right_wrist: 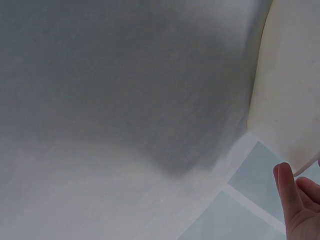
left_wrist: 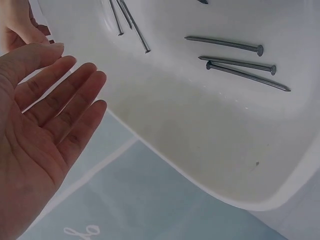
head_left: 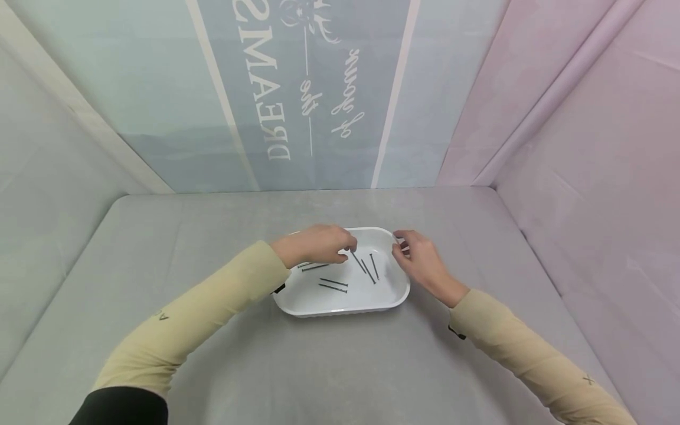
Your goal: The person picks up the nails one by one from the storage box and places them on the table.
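A white rounded tray rests on the grey surface, with several dark metal nails lying loose on its bottom. My left hand hovers over the tray's far side, palm turned inward, fingers relaxed and slightly bent around nothing. Just below its fingertips in the head view lies a nail, beside two others. At the tray's far right corner, my right hand holds the rim between thumb and fingers; the right wrist view shows only part of this hand at its edge.
A grey cloth-covered surface surrounds the tray. Behind it rises a blue-grey fabric panel with white lettering. Pale walls stand at the left and right.
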`<state>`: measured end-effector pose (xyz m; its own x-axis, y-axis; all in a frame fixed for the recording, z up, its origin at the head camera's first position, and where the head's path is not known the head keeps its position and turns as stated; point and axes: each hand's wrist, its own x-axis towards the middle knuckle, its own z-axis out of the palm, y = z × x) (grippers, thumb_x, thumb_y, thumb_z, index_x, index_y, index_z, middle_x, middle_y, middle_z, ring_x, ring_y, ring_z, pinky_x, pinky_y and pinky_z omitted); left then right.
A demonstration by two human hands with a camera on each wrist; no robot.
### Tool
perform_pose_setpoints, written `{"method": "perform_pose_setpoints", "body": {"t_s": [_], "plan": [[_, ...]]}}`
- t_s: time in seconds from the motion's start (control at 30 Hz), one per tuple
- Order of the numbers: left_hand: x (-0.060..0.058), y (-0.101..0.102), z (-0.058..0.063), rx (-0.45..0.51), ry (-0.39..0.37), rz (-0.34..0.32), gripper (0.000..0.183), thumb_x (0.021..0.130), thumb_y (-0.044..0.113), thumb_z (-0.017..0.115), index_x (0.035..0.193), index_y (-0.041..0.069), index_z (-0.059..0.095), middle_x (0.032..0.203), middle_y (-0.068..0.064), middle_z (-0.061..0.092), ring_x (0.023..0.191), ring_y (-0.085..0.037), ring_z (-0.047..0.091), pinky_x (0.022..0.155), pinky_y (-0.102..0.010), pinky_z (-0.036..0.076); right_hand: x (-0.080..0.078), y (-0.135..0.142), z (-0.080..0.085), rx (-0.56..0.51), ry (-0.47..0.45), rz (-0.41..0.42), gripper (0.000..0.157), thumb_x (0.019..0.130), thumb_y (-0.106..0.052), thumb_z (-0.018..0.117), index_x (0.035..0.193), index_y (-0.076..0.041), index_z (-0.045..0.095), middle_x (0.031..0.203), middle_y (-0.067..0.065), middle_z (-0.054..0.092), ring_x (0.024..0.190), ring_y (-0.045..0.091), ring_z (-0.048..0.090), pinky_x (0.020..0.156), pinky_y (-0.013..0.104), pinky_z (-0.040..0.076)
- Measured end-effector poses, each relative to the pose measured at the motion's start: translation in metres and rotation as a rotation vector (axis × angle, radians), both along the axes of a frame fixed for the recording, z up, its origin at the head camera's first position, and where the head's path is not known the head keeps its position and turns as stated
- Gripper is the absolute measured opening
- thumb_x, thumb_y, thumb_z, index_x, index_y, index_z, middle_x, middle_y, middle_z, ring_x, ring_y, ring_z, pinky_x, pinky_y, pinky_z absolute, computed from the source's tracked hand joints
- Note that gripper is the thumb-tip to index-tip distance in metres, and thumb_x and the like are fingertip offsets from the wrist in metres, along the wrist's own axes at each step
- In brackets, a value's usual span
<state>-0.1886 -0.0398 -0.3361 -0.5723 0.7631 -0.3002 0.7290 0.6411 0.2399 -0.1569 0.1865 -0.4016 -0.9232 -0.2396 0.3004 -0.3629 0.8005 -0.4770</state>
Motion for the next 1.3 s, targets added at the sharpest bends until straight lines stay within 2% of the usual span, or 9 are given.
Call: {"method": "perform_pose_setpoints", "body": {"t_s": [0.4, 0.73, 1.3], "plan": [[-0.004, 0.008, -0.001, 0.018, -0.004, -0.022, 0.026, 0.088, 0.012, 0.056, 0.113, 0.006, 0.061, 0.111, -0.006, 0.062, 0.101, -0.015, 0.056, 0.087, -0.03, 0.045, -0.001, -0.002, -0.005, -0.029, 0.017, -0.005, 0.03, 0.085, -0.009, 0.052, 0.109, 0.006, 0.058, 0.097, 0.019, 0.062, 0.078, 0.026, 0.064, 0.065, 0.033, 0.054], [-0.007, 0.016, -0.004, 0.005, 0.006, -0.009, 0.027, 0.088, 0.011, 0.056, 0.114, 0.006, 0.061, 0.11, -0.006, 0.062, 0.1, -0.015, 0.056, 0.086, -0.03, 0.046, 0.0, -0.004, -0.008, -0.051, 0.034, -0.003, 0.029, 0.085, -0.007, 0.05, 0.109, 0.006, 0.059, 0.099, 0.019, 0.062, 0.08, 0.026, 0.063, 0.066, 0.031, 0.054], [-0.012, 0.027, -0.015, -0.014, 0.059, -0.063, 0.025, 0.089, 0.013, 0.056, 0.113, 0.008, 0.062, 0.109, -0.003, 0.063, 0.099, -0.014, 0.057, 0.085, -0.029, 0.046, 0.004, -0.005, -0.014, -0.08, 0.101, -0.016, 0.028, 0.084, 0.0, 0.047, 0.107, 0.006, 0.062, 0.103, 0.018, 0.063, 0.082, 0.025, 0.064, 0.065, 0.029, 0.054]]}}
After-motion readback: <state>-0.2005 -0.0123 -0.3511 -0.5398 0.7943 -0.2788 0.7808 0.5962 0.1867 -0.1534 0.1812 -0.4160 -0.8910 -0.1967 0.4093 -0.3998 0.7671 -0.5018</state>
